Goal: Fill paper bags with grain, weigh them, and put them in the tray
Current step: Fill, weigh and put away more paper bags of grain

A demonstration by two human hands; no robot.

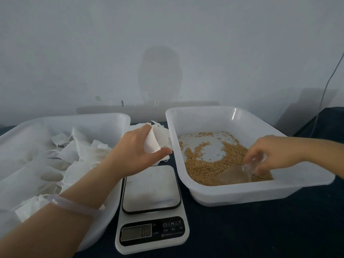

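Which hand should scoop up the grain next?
Probably the right hand: it grips the clear scoop, which is down in the grain. The left hand is busy holding the paper bag.

Dim, flat, bluish light is seen throughout, and a milky haze is laid over the wall. A soft, head-shaped shadow [160, 75] is thrown onto that wall, so the light is taken to come from behind the camera. A bright streak of glare is caught on the far wall of the grain tray [235, 113]. The right hand [273, 155] and its clear scoop [242, 172] are smeared by motion blur. The left hand [134, 155] and paper bag [154, 140] are rendered sharper. The display of the scale [151, 190] is shown only faintly. The rim of the bag tray [115, 118] is bowed by wide-angle distortion.
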